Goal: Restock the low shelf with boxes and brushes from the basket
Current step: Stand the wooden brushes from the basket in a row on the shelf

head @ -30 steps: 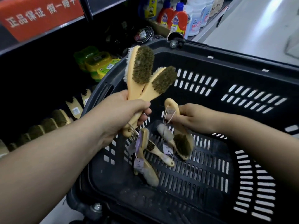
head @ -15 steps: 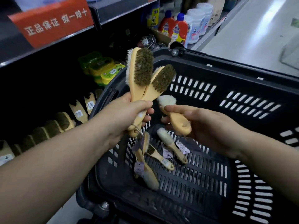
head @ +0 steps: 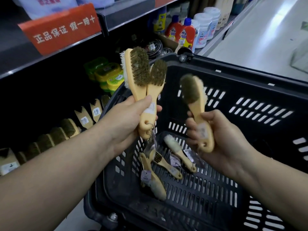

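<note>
Judging by the shelved brushes (head: 56,139) already lined up along the low shelf (head: 55,114) at the left, restocking looks well under way but unfinished. Three loose brushes (head: 166,165) lie on the floor of the basket (head: 250,77), and no boxes show in it. The left grip (head: 126,120) is closed round the handles of a pair of brushes (head: 141,75), bristle heads up, over the basket's left rim. The right grip (head: 221,140) clasps a single brush (head: 198,110) by its handle above the basket. Half a second earlier that brush was lower and tilted; now it stands upright, raised nearly level with the pair.
</note>
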Demonstrator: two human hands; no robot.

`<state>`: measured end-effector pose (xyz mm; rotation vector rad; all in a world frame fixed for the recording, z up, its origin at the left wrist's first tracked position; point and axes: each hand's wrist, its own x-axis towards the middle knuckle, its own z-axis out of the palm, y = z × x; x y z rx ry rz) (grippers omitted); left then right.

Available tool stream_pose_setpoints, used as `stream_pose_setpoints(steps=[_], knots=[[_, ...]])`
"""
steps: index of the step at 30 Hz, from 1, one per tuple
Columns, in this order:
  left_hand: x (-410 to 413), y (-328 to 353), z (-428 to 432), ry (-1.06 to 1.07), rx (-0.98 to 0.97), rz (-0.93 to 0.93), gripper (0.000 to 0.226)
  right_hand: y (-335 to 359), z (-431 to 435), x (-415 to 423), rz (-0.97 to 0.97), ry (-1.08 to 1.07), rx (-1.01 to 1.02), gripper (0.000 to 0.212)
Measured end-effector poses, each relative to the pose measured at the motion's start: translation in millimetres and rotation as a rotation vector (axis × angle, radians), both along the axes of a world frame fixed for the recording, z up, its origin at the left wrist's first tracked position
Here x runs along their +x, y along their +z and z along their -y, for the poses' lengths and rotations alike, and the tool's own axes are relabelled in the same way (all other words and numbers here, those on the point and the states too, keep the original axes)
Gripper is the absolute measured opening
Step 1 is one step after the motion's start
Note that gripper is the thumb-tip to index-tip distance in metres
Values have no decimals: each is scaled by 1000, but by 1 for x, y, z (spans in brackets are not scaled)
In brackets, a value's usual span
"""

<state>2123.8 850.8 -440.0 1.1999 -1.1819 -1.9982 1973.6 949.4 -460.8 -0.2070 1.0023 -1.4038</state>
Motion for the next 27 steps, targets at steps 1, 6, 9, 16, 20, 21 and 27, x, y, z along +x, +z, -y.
stream_pose_setpoints(steps=[1,6,9,16,20,21,27], knots=[[0,0,-1,-16,-4,4,12,4,1,2,11,3,-17,23],[0,-1,-3,-34,-50,52,13,13,9,12,-127,119,-139,20],[0,-4,-2,-72,-32,32,27,11,15,19,-203,209,-234,26],[2,-3,-3,-173,49,-41,35,4,31,26,-442,198,-188,33],[7,3,-7,-345,-61,50,59,5,37,18,-493,269,-134,23],[7,2,-7,-360,-76,68,54,4,39,15,-491,300,-128,20],[5,-5,-4,-261,-81,214,36,-42,45,-17,-242,426,-187,11]])
